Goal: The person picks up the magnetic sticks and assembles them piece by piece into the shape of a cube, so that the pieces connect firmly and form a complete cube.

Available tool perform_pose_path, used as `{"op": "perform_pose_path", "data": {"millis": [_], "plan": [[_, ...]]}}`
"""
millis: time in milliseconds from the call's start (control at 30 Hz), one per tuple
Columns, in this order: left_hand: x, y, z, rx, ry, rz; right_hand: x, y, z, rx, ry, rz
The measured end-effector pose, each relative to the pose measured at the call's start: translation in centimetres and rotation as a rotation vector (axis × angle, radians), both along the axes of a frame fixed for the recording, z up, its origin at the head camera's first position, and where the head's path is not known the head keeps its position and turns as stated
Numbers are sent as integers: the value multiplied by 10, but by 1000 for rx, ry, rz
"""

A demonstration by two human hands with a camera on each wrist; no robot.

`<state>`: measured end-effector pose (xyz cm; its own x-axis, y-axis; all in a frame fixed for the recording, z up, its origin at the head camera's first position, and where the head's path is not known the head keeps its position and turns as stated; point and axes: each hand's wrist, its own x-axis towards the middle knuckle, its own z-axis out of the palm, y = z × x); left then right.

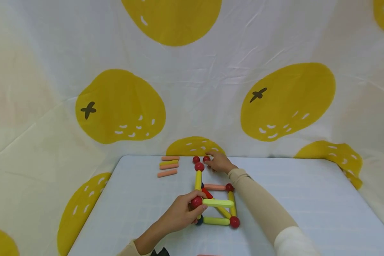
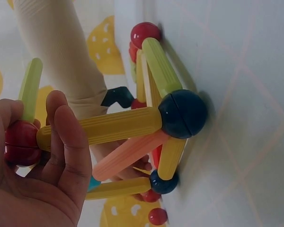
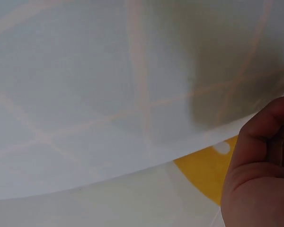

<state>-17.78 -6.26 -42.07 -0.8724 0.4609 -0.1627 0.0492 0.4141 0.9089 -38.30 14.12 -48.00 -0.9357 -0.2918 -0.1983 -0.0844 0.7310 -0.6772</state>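
Currently grips red joint ball [image 1: 196, 202] in curled left hand [image 1: 178, 214]. Also pinches loose red ball [image 1: 206, 158] with right hand [image 1: 220, 163].

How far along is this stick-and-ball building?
Looks done: the four-sided base and a diagonal brace. In hand: the left hand grips a red joint ball with a light green rod attached; the right hand seems to pinch a loose red ball. Apparently left: that rod's outer end has no ball, and four loose rods and another loose ball lie unattached. Perhaps partway.
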Motion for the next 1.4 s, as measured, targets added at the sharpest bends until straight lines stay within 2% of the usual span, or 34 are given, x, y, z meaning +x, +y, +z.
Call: {"op": "perform_pose_path", "data": {"millis": [167,300,400,567,767,967,1200,1400], "plan": [[0,2,1,2,8,-11,-3,2,-4,51,2,7],[0,1,1,-2,23,-12,0,2,-5,69,2,-9],[0,0,0,-11,27,-4,4,5,-3,48,-4,-24],[1,1,3,-19,53,0,17,19,14,-51,25,-36],[3,2,2,1,55,0,47,42,35,-146,79,-21],[3,1,0,-19,56,7,88,64,49,-204,89,-15],[0,2,-3,-30,110,-1,141,93,63,-182,116,15],[-6,1,-4,-40,136,10,177,109,68,-187,118,25]]}}
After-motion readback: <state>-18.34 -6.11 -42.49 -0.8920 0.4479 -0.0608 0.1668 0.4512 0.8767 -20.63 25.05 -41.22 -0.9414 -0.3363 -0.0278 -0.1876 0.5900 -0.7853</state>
